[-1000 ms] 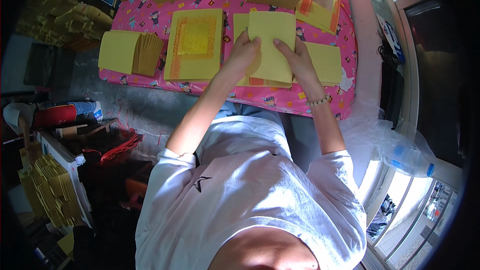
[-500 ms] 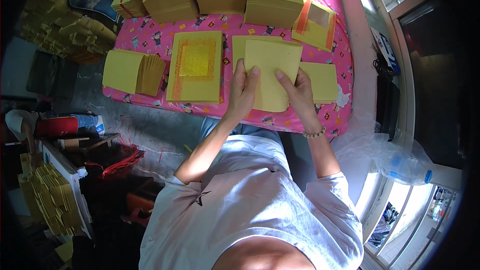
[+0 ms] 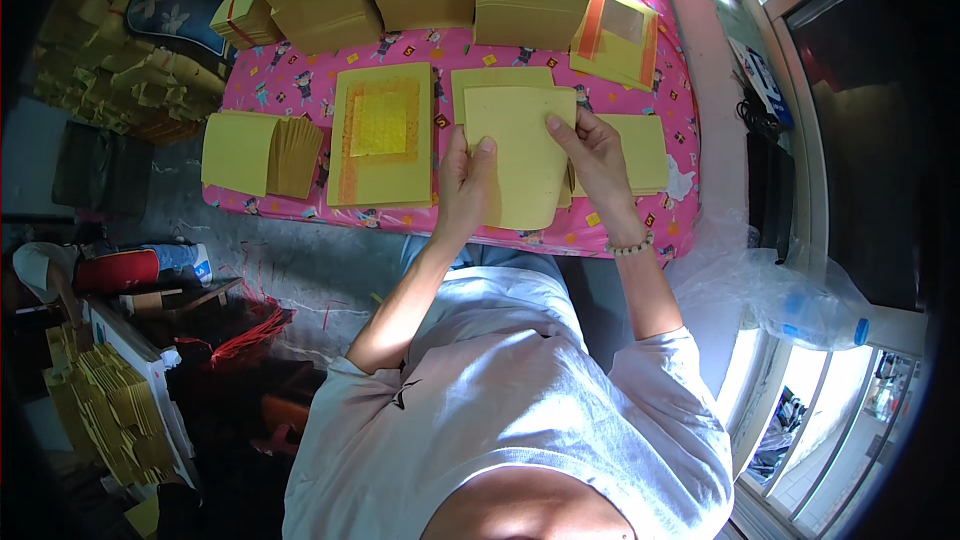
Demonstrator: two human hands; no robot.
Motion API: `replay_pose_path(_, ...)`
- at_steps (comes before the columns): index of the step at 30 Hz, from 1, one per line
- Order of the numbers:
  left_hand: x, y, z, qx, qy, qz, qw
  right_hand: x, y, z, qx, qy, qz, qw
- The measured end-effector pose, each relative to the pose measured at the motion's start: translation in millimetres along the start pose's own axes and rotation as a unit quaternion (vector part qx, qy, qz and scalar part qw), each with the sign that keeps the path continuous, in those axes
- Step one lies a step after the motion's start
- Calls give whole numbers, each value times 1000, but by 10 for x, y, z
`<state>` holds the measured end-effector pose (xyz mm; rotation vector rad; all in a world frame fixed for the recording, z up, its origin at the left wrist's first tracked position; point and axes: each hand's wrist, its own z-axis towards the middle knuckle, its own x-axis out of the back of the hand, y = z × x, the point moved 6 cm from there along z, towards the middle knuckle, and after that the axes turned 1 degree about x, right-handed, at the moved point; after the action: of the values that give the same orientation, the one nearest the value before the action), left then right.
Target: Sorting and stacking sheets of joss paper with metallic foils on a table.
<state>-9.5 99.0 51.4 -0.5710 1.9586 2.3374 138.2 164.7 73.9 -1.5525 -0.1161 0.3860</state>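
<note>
A sheaf of plain yellow paper sheets [image 3: 522, 162] is held up in front of me over the near side of the table. My left hand [image 3: 466, 188] grips its left edge, thumb on the front. Higher up, my right hand [image 3: 598, 162] pinches the right edge near the top corner. Behind the sheaf, a yellow paper stack [image 3: 500, 78] shows partly. Left of my hands lies yellow paper with a gold square and orange print [image 3: 384, 130]. Another yellow stack [image 3: 645, 150] lies past my right hand, partly covered by it.
A fanned yellow paper bundle [image 3: 240, 155] lies at the left of the pink patterned tabletop [image 3: 300, 55]. Tall paper stacks [image 3: 530, 0] line the back, beside a paper with orange bands [image 3: 615, 35]. A plastic bottle [image 3: 815, 320] is at right. Another person [image 3: 50, 275] is at far left.
My right hand has shifted up toward the sheaf's top right corner. The sheaf sits slightly lower and more to the left, and the view has shifted a little.
</note>
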Motion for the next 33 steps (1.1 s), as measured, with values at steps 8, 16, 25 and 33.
replay_pose_path(8,41,-104,-18,40,-21,17,999,195,26,75,-24,41,-43,998)
replay_pose_path(16,118,-152,54,81,-24,4,996,112,196,-114,-94,-126,-140,978)
replay_pose_path(25,92,-126,100,86,-12,3,996,147,335,-156,-193,-146,-156,958)
replay_pose_path(33,81,-160,225,84,-7,5,996,140,378,-235,-216,-154,-104,959)
